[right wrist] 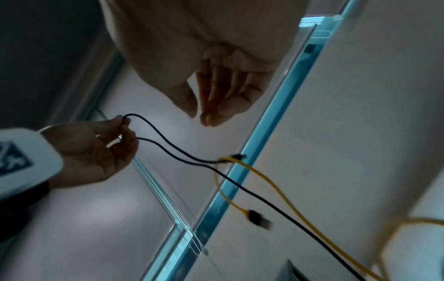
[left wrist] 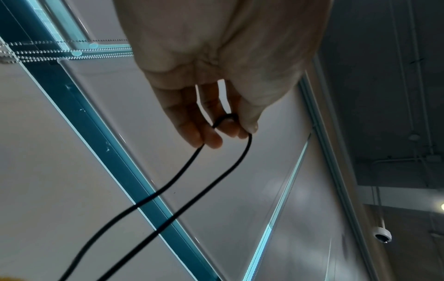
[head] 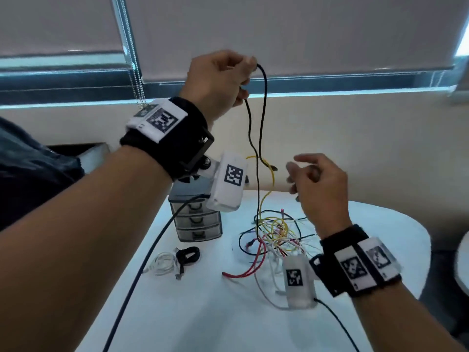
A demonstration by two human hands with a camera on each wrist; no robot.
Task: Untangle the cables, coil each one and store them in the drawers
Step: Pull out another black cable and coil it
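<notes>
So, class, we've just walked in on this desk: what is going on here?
A person is sorting a tangle of cables on a white table. The left hand pinches a black cable and holds it high, so both strands hang down into the pile. A yellow cable is caught up with it. The right hand hovers open beside the strands, holding nothing. A white coil and a black coil lie in front of the closed drawers.
</notes>
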